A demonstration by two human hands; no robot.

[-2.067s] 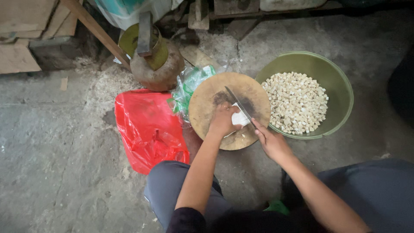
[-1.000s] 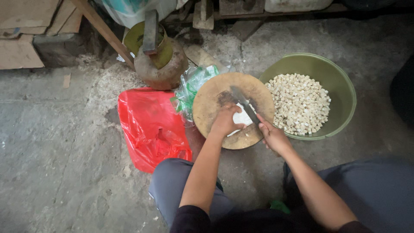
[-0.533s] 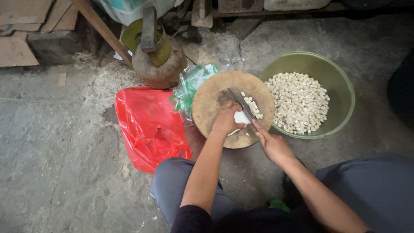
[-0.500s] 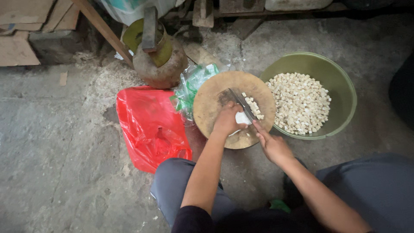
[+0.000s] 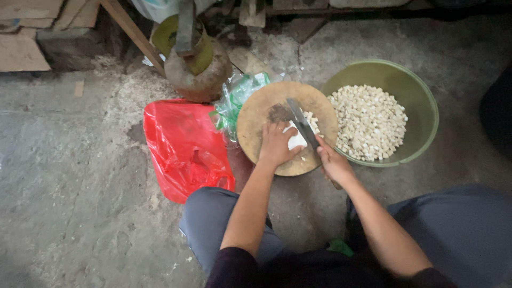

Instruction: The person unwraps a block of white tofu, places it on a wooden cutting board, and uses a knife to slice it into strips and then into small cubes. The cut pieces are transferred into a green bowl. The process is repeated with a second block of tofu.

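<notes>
The left hand (image 5: 276, 145) is pressing down on a white block (image 5: 295, 140) that is lying on the round wooden chopping board (image 5: 256, 120), fingers spread flat on top so that the block is being pinned against the board while staying clear of the edge. The right hand (image 5: 334, 164) is gripping the handle of a knife (image 5: 302, 122), fist closed around it, and the blade is standing just beside the left fingertips, touching the block's right side. A few cut white cubes (image 5: 312, 121) are lying on the board right of the blade, on the side facing the green basin (image 5: 426, 101), which is sitting against the board's right rim and is holding a heap of similar cubes. A red plastic bag (image 5: 181, 149) is lying on the concrete floor left of the board, and a crumpled clear-green bag (image 5: 234, 98) is sitting between them.
</notes>
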